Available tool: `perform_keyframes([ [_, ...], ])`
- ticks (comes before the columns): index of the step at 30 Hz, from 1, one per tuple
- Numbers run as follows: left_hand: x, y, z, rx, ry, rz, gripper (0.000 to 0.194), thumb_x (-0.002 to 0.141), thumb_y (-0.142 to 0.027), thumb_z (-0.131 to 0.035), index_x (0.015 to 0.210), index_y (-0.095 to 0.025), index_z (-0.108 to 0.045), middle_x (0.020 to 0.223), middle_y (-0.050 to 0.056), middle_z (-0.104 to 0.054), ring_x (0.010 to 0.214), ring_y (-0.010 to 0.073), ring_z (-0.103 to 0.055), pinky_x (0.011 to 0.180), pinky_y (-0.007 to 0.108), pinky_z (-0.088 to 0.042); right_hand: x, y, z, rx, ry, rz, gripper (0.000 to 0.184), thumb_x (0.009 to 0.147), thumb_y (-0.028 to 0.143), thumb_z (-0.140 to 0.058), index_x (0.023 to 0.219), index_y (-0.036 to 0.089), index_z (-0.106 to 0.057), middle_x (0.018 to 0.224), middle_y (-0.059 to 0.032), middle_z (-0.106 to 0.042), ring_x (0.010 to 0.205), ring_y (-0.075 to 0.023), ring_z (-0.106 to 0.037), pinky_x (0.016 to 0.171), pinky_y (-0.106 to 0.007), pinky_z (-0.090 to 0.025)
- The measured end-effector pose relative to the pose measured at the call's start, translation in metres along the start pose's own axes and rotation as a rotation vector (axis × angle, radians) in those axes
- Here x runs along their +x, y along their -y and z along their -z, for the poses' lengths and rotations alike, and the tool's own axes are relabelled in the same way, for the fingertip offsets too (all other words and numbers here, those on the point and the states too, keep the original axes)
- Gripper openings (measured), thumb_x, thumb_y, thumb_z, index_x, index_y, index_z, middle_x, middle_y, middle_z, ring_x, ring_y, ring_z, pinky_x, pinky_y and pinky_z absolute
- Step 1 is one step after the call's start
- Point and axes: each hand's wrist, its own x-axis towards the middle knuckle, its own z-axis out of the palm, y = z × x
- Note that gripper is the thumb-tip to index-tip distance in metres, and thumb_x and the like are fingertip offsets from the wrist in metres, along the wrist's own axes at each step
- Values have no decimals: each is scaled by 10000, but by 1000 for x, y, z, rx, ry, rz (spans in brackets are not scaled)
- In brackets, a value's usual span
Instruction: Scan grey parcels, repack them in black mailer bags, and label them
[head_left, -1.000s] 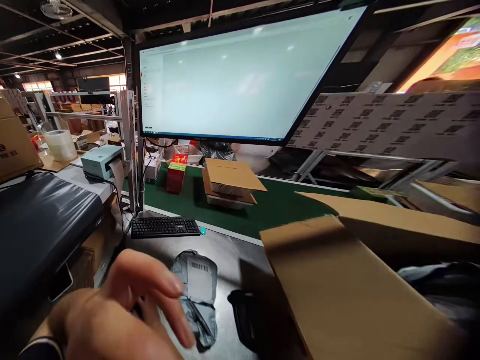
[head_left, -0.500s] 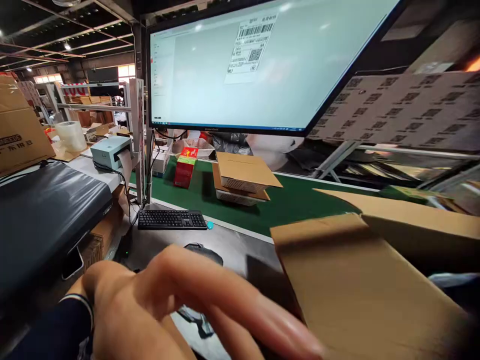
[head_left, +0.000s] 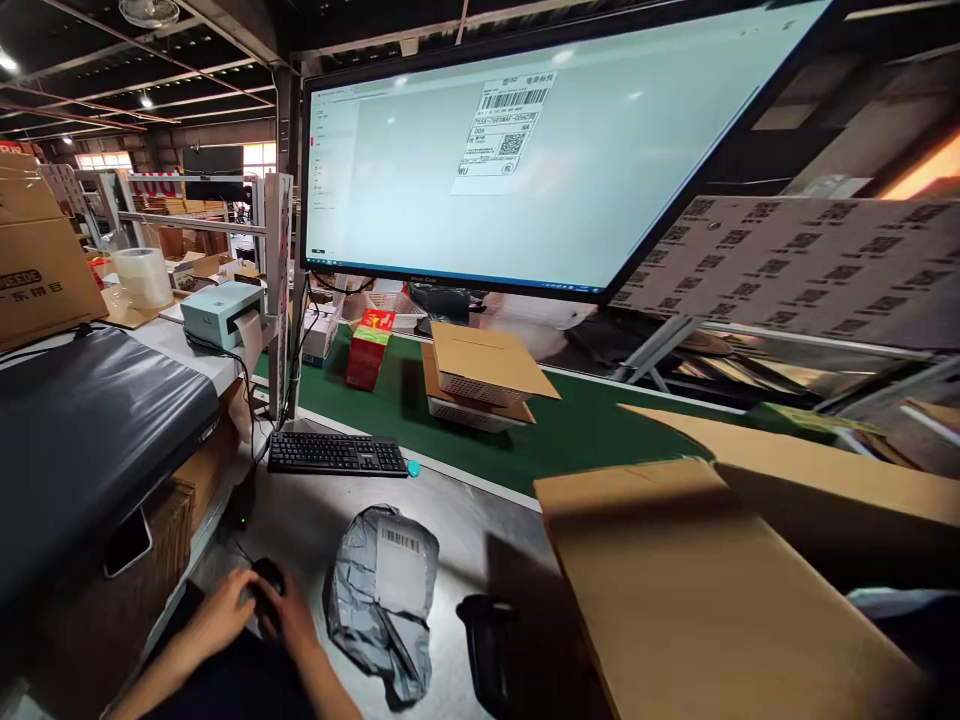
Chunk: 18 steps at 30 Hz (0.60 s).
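A black computer mouse (head_left: 268, 588) is at the lower left of the metal worktop, with both hands close around it. My left hand (head_left: 231, 602) touches its left side, the fingers bent against it. From the right, my right hand (head_left: 291, 612) lies against the mouse, partly covering it. Just to the right is a grey plastic mailing bag (head_left: 360, 600) with a white barcode label (head_left: 401, 565) facing up. Beyond the hands lies a black keyboard (head_left: 337, 454). Above it, the monitor (head_left: 405, 180) displays a shipping label with a barcode and a QR code.
An open cardboard box (head_left: 675, 580) fills the right foreground, beside a black object (head_left: 484, 640) I cannot identify. A red carton (head_left: 369, 350) and stacked flat boxes (head_left: 487, 365) sit on the green belt (head_left: 577, 420). A label printer (head_left: 221, 312) stands at left.
The hand that loomed large over the worktop has drawn back to the lower left. Both hands now show at the mouse, and the grey mailing bag is uncovered. The view has tilted slightly.
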Motion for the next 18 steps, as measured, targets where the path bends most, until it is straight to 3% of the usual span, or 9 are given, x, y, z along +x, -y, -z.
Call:
perform_keyframes([
  [3,7,62,-33,306,101,195,869,762,-353,-501,1622,-227,-517,1752,68,-448,1662,279,-343,1380,398,-254,-6,-17,-11,-32,-11,38,902,627,141,-736,1483,415,-656,1618,-98,-604,1369,-447,-670,1107,-583,-588],
  [6,16,94,-51,423,223,250,1037,692,-382,-513,1698,-180,-363,1836,67,-236,1709,254,-173,1378,392,-211,-8,-25,-17,-27,-51,50,902,599,144,-767,1453,419,-670,1602,-81,-620,1335,-435,-695,1061,-565,-619],
  [12,32,107,-65,476,333,235,1177,630,-423,-503,1725,-105,-207,1849,130,-75,1718,318,-99,1338,541,-271,-13,-30,-21,-53,-41,6,902,635,119,-779,1497,352,-652,1639,-138,-576,1401,-444,-648,1107,-582,-599],
  [18,43,117,-73,490,389,235,1237,607,-461,-493,1718,-44,-144,1847,172,-9,1720,333,-71,1326,534,-288,-17,-36,-21,-92,-15,14,988,608,52,-748,1531,379,-617,1689,-158,-514,1410,-462,-639,1102,-608,-595],
])
